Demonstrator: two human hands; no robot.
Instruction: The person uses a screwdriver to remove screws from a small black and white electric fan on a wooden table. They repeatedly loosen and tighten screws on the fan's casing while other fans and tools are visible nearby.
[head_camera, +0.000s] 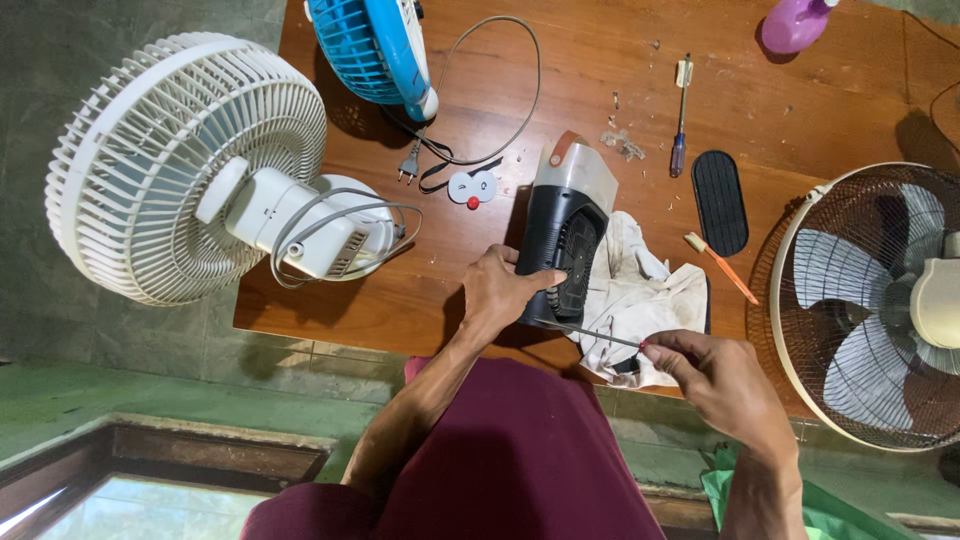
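Nearest the camera, the right hand (725, 385) is pinching the red handle end of a thin screwdriver (590, 333) between thumb and fingertips, its slim metal shaft reaching left toward the base of a dark appliance housing (565, 240). The left hand (500, 290) is wrapping around the near end of that housing, thumb lying over its grilled face, fingers curled shut on its side. The housing is standing tilted at the near edge of the wooden counter (560, 90), resting partly on a crumpled white cloth (640, 300); its pale upper part with an orange tab is pointing away. It looks like a rigid plastic shell, fairly light but smooth, so gripping it by the sides near the base, as the left hand is doing, seems the steadiest hold, while the grille looks thin and best spared hard pressure. Just beyond the cloth an orange toothbrush (722, 268) and a black ribbed oval cover (720, 202) are lying, with a blue-handled screwdriver (680, 120) farther back. A white fan (180, 165) is overhanging the left edge, a brown-caged fan (870, 300) is sitting at the right edge, a blue fan (370, 45) is occupying the far edge, and a purple bottle (793, 22) is standing at the far right corner.
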